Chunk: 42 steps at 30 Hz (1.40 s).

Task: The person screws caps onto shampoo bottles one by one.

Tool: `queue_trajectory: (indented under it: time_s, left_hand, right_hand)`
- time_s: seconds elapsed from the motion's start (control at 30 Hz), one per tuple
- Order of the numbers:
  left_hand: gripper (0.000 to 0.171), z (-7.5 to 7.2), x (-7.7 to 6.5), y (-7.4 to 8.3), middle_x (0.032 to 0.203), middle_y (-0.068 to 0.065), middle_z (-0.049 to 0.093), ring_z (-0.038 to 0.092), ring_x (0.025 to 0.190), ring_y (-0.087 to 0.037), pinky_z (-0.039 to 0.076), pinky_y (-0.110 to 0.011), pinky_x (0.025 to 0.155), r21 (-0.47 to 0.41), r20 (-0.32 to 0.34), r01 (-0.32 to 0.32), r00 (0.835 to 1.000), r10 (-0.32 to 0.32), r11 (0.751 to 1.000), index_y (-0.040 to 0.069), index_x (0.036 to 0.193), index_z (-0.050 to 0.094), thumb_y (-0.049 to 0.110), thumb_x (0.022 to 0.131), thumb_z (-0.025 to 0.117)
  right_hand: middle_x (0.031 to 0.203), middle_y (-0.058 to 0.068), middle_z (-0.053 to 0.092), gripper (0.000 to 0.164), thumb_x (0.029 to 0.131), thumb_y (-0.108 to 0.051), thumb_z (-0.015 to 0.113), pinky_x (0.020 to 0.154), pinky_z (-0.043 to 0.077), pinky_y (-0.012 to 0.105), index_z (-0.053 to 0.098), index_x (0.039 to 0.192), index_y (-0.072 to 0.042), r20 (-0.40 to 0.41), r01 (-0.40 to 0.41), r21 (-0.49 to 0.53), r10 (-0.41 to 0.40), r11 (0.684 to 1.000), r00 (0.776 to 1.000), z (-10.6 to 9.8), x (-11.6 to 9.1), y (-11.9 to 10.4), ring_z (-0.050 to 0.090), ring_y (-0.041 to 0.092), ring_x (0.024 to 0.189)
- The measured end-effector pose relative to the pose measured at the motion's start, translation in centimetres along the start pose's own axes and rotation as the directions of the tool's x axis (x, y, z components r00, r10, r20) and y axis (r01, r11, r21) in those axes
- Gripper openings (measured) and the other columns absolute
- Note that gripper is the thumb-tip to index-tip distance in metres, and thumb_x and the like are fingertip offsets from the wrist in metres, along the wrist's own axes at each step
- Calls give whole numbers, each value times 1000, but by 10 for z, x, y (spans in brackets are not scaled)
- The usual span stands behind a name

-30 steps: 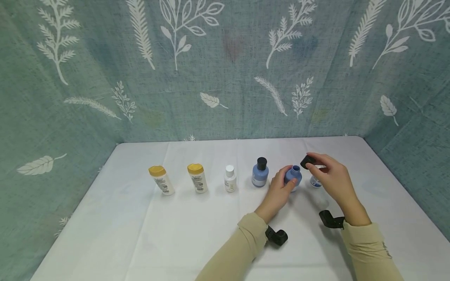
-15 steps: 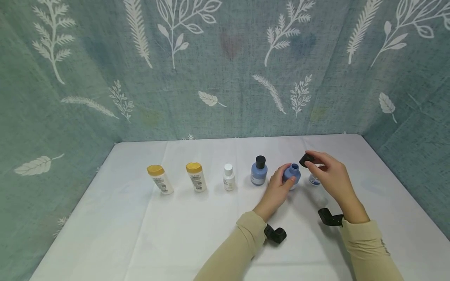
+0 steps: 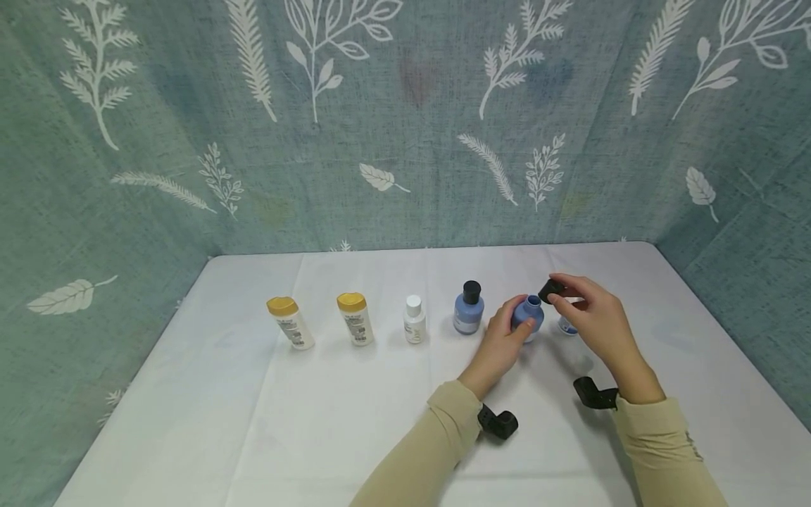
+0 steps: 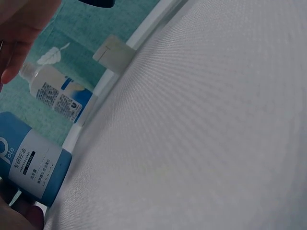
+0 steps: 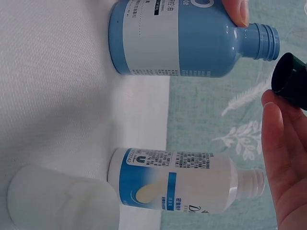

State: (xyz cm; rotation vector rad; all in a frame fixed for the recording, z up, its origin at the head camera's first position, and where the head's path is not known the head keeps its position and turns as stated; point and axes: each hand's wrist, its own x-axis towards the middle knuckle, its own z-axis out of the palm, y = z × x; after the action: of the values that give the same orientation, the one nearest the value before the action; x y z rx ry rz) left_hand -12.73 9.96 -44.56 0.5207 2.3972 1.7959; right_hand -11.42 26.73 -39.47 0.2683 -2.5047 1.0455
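Toward desk's (image 3: pixel 355 422) far right corner, L hand (image 3: pixel 498 345) grips lidless blue btl (image 5: pixel 199 38), R hand (image 3: pixel 598 313) pinches black cap (image 5: pixel 293 85); btl might spill if L hand tips it.

Wide passage at left, crowding around the right hand (image 3: pixel 595 315).
We have a broad lane across the near white cloth (image 3: pixel 304 422), left of the left sleeve (image 3: pixel 421 445). Between the open blue bottle (image 5: pixel 196 38) and the black cap (image 5: pixel 291 82) only a sliver shows; a white-and-blue bottle (image 5: pixel 182 183) and what seems a translucent cup (image 5: pixel 62 199) block the way nearby. The capped blue bottle (image 3: pixel 468 318) crowds the left hand (image 3: pixel 500 341).
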Motion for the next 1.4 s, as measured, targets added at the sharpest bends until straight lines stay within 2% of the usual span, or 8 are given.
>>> queue_trajectory:
  time_s: [0.1,0.3,0.4,0.7,0.87,1.1,1.27,1.4]
  left_hand:
    - [43,0,0,0,126,7,45,36,117,-11,28,-36,98,-2,0,-2,1000,2,1000,31,133,38,36,91,47]
    - [44,1,1,-1,127,8,45,36,118,-11,28,-35,98,-16,-2,3,1000,-3,1000,33,133,38,37,91,48]
    - [44,1,1,-1,127,7,45,36,119,-11,28,-35,99,-27,0,2,1000,-2,1000,34,134,37,37,91,48]
    - [44,0,2,-1,129,6,45,36,119,-10,29,-34,99,-37,4,-7,1000,7,999,33,134,37,36,91,47]
    - [44,0,2,-1,129,7,44,36,120,-11,29,-34,99,-47,6,3,1000,-2,999,33,134,37,35,91,48]
    - [44,0,2,-1,129,7,44,36,119,-9,29,-35,98,-57,21,16,1000,-14,998,35,134,36,35,91,47]
    - [43,0,2,-1,129,8,43,36,119,-9,29,-35,98,-58,22,18,1000,-16,998,35,134,37,35,91,47]
    - [43,1,2,-1,129,9,43,36,119,-9,29,-35,98,-52,19,20,1000,-19,998,36,133,37,36,91,47]
  right_hand:
    - [106,1,59,38,85,-31,60,65,50,32,56,122,-21,2,8,-20,-8,1000,1000,-2,0,-7,56,13,90]
    - [105,3,60,36,86,-24,60,69,41,8,57,120,-12,6,16,-20,-16,1000,1000,-4,1,-15,56,15,91]
    - [106,3,60,35,86,-21,60,69,38,4,57,120,-11,8,16,-26,-15,1000,1000,-4,1,-15,56,13,91]
    - [107,4,59,35,87,-20,59,70,45,14,57,120,-12,21,23,-16,-22,1000,1000,-3,2,-18,57,17,93]
    - [108,3,59,34,87,-21,59,71,43,11,57,120,-12,33,12,-14,-11,1000,999,-1,1,-19,56,16,93]
    - [107,2,60,36,84,-21,63,71,49,29,58,118,-12,33,20,-28,-20,999,999,1,3,-20,57,15,93]
    - [106,2,60,36,83,-21,64,70,46,18,59,117,-12,32,28,-21,-28,999,999,2,3,-19,57,15,93]
    - [107,4,60,35,83,-19,64,69,48,21,59,117,-10,25,64,6,-65,998,998,2,3,-20,56,18,94]
